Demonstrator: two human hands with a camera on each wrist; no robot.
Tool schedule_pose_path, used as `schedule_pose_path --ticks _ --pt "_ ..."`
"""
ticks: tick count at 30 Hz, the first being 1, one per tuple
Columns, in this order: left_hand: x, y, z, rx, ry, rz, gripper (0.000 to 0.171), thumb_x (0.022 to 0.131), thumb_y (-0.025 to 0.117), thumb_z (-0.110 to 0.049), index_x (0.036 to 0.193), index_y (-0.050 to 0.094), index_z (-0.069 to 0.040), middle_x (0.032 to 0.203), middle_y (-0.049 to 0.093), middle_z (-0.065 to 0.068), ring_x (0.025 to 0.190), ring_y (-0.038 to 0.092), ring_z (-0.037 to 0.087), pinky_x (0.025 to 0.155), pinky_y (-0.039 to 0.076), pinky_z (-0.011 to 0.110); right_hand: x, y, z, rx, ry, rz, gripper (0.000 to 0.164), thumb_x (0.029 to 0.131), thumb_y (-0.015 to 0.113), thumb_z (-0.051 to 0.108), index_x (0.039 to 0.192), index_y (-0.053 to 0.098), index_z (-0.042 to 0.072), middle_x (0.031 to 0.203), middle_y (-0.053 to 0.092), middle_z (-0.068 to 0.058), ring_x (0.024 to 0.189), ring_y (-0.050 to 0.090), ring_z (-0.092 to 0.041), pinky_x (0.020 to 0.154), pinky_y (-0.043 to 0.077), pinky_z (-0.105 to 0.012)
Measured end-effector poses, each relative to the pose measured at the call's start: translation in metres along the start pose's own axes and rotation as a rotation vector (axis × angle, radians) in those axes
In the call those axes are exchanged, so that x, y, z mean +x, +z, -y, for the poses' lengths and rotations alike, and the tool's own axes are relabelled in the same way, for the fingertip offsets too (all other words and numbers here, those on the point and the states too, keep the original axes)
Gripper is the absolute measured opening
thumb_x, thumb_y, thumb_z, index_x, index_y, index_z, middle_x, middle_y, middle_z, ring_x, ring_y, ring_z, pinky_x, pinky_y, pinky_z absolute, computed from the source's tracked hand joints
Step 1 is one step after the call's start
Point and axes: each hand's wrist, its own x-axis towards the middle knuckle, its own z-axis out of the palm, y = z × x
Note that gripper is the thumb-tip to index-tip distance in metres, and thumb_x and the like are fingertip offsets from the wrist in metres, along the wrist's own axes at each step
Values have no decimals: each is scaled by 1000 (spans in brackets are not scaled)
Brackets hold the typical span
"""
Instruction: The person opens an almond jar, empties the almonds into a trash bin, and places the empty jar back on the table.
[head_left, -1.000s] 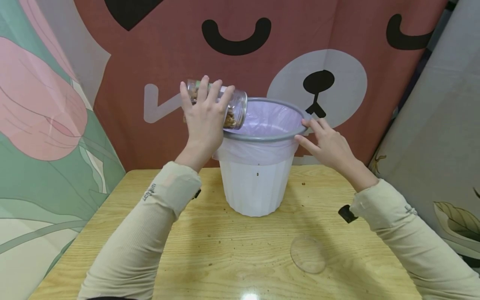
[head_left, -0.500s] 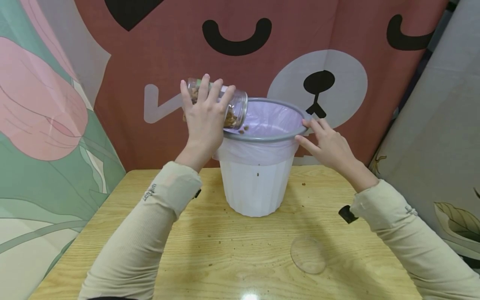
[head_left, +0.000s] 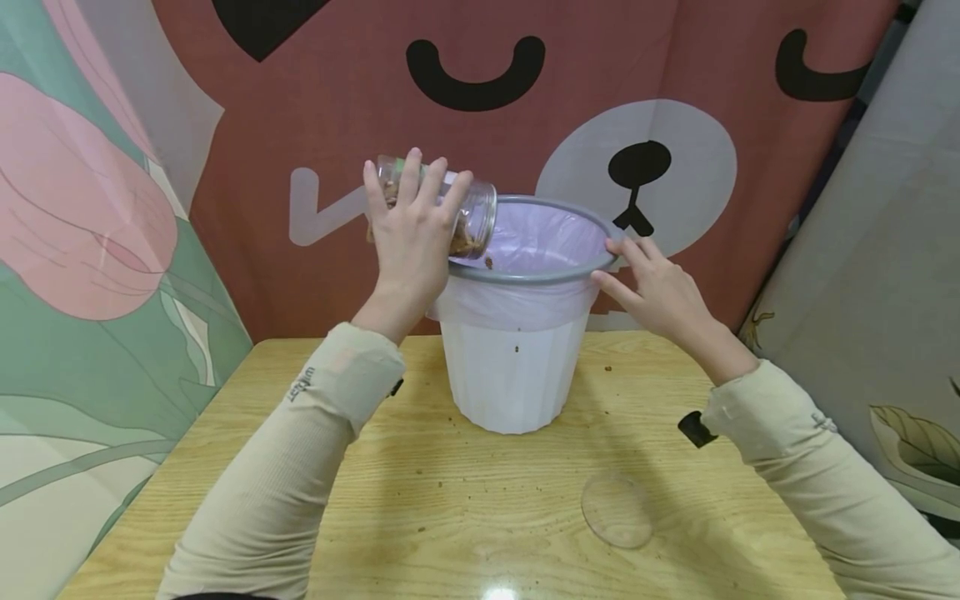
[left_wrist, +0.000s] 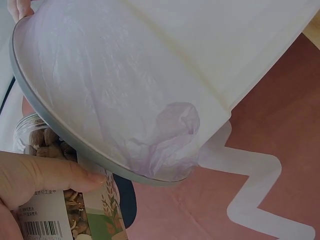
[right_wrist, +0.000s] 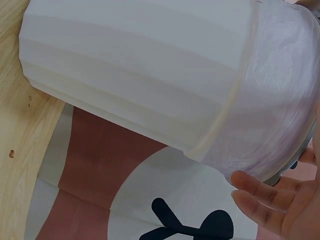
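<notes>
My left hand (head_left: pixel 412 225) grips a clear jar (head_left: pixel 477 208), tipped on its side with its mouth over the near left rim of a white trash can (head_left: pixel 513 383). Brown nut-like pieces (left_wrist: pixel 50 145) lie inside the jar, and a label with a barcode (left_wrist: pixel 42 229) wraps it. Just below the mouth, a brown piece (head_left: pixel 489 262) shows against the lilac bag (head_left: pixel 543 229) lining the can. On the opposite side, my right hand (head_left: pixel 656 287) rests its extended fingertips on the grey rim (right_wrist: pixel 275 179). The can's inner bottom is hidden.
A clear round lid (head_left: pixel 617 511) lies on the wooden table (head_left: pixel 375 517), right of the middle. Small brown crumbs (head_left: pixel 422 529) are scattered in front of the can. A printed curtain (head_left: pixel 300 275) hangs close behind.
A few brown pieces have come out of the jar's mouth into the can. Both hands and the jar have hardly moved.
</notes>
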Motion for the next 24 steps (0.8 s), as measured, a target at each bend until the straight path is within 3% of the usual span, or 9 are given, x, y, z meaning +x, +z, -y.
schedule_pose_path --ticks 7,17,24 --pt "1 0 1 11 -2 15 68 74 59 1 133 37 -24 138 32 9 132 14 27 100 -7 56 0 -1 1 0 -3 0 56 90 44 46 131 41 7 129 38 -20 70 55 -31 50 42 -41" --pt "1 0 1 21 14 -18 72 72 61 0 135 36 -24 140 30 11 132 11 28 101 -7 56 0 -1 1 -1 -5 3 56 90 44 46 131 40 8 129 38 -20 70 55 -31 49 42 -39" --pt "1 0 1 24 12 6 74 72 63 -2 136 35 -25 138 29 15 131 12 29 101 -5 56 1 -1 2 1 -11 -2 56 90 44 46 130 41 7 128 39 -20 67 55 -30 47 40 -37"
